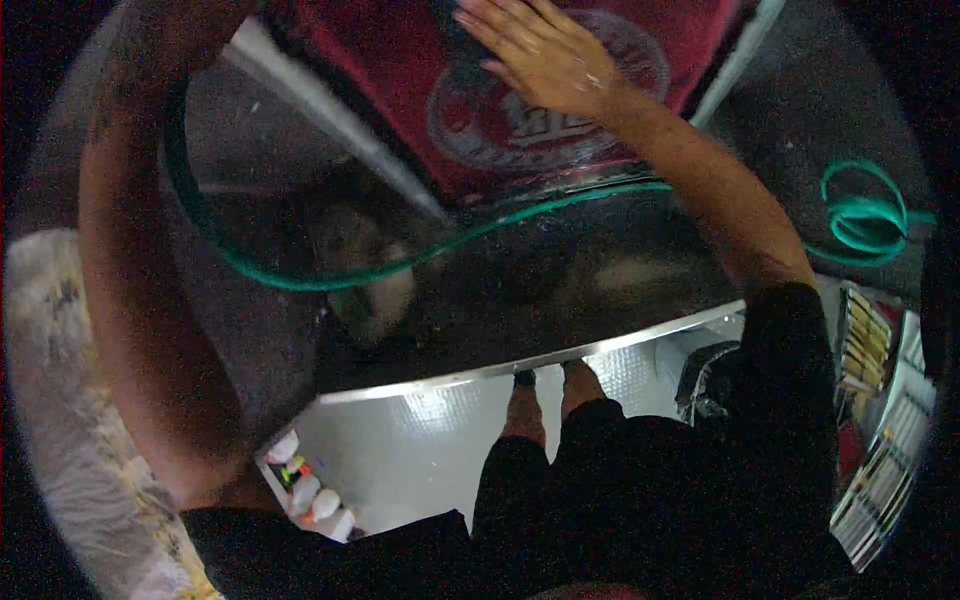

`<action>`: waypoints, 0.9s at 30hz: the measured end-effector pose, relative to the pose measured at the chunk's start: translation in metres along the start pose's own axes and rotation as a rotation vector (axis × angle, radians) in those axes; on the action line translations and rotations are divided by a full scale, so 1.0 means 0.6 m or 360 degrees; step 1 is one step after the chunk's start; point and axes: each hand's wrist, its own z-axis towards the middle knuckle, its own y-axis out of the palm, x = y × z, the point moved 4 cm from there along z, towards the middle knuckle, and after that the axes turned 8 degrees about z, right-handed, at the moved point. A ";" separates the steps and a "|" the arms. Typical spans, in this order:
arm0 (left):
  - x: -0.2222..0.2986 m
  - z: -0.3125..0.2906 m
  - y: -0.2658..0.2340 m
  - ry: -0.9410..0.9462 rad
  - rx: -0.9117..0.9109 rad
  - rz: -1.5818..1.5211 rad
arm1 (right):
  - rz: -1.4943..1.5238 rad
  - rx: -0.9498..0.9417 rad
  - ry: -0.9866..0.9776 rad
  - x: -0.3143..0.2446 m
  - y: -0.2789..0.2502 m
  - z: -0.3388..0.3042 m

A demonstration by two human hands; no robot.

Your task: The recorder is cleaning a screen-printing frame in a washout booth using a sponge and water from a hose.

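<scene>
A framed screen [375, 55] with red mesh and pale metal bars stands in the upper middle. A round pale printed design [455, 135] shows on the mesh. My right hand [545, 60] lies against the mesh over the design, fingers stretched out and slightly apart, its skin looking wet. Beside its fingertips is a dark greenish patch [465, 55]; whether it is a pad or part of the mesh I cannot make out. My left hand [215, 20] reaches the top edge near the frame's left bar, dim, its fingers hidden.
A green hose [330, 285] curves across the dark, wet-looking surface [540, 300] below the frame and coils [865, 225] at the right. A metal edge [480, 375] borders this surface. Bottles [310, 495] stand at lower left, and racks [885, 440] at lower right.
</scene>
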 end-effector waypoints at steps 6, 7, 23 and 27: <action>0.061 0.071 0.017 -0.0369 -0.0248 -0.0622 | -0.0341 0.0772 0.0866 0.090 -0.088 -0.007; 0.080 0.080 0.034 -0.0319 -0.0256 -0.0651 | -0.0213 0.1340 0.0932 0.110 -0.087 -0.056; 0.152 0.111 0.113 0.0313 -0.0176 -0.0104 | 0.0446 0.2015 0.2579 0.082 0.146 -0.220; 0.112 0.125 0.121 0.0343 -0.0060 0.0074 | 0.0179 0.1818 0.2158 0.108 0.021 -0.160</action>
